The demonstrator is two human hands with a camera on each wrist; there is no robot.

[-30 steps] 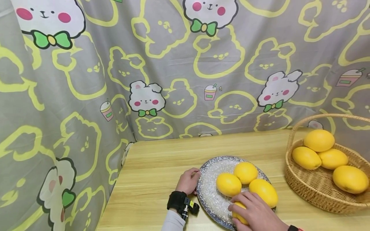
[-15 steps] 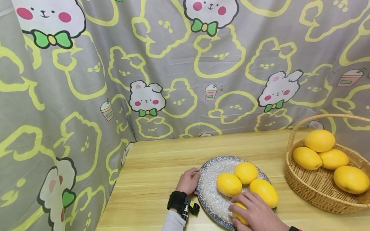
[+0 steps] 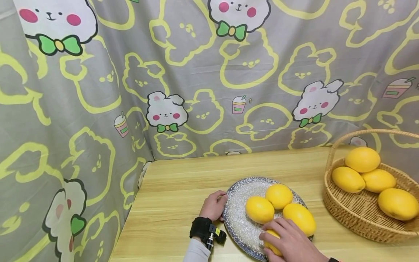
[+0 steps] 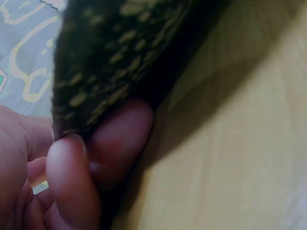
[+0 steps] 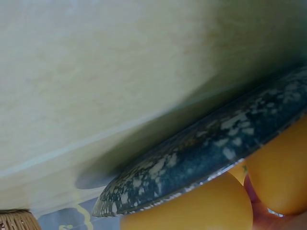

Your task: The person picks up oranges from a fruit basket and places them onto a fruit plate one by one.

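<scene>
From 9 round to 3 o'clock, patterned curtain (image 3: 196,80) is hanging behind wooden table (image 3: 176,189). At 4 o'clock, wicker basket (image 3: 351,222) is holding four lemons (image 3: 362,159). At 5 o'clock, speckled plate (image 3: 237,222) is carrying three loose lemons (image 3: 279,196). Left hand (image 3: 212,206) is pinching plate's rim at its 9 o'clock. Right hand (image 3: 292,240) is gripping gripped lemon (image 3: 271,247), fingers curled round it, at plate's 6 o'clock.

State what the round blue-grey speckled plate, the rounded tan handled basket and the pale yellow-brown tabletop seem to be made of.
Plate: probably glazed ceramic, given the glossy highlights along its rim, though melamine is possible.
Basket: wicker or rattan, fairly matte, judging by its woven strands.
Tabletop: wood or wood-look laminate, smooth, with grain streaks.
</scene>
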